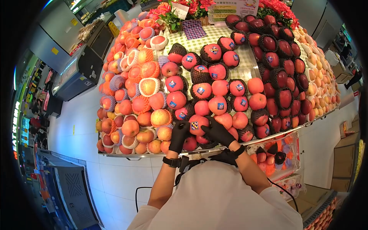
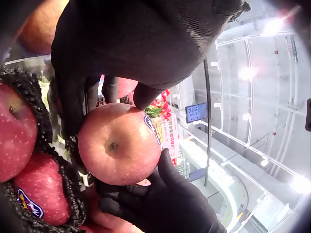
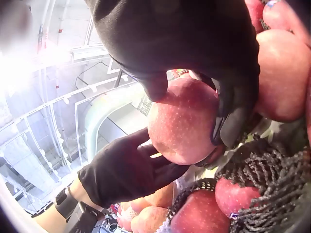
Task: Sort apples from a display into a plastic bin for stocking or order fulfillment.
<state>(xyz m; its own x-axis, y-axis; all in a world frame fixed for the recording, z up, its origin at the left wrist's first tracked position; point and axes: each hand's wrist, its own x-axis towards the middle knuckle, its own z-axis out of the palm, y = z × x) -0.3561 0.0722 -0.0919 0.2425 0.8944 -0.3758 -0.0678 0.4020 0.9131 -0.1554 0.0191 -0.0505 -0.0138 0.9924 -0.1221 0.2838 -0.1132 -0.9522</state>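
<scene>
A red apple (image 1: 199,125) with a blue diamond-patterned sticker is held between two black-gloved hands at the front of the display. My left hand (image 1: 179,135) grips its left side, and my right hand (image 1: 217,131) has the other side. In the left wrist view the apple (image 2: 119,145) shows one dimpled end, with fingers of the left hand (image 2: 131,43) curving behind it. From the right wrist, thumb and fingers of the right hand (image 3: 194,43) bend round the apple (image 3: 182,121). Apples in black foam nets (image 2: 41,189) lie close beside it.
Peach-toned fruit in foam nets (image 1: 130,128) is heaped on the left, dark red apples (image 1: 284,98) on the right. Red flowers (image 1: 281,13) and a sign (image 1: 234,11) stand at the back. Below the front edge is a clear box (image 1: 289,151) of wrapped fruit.
</scene>
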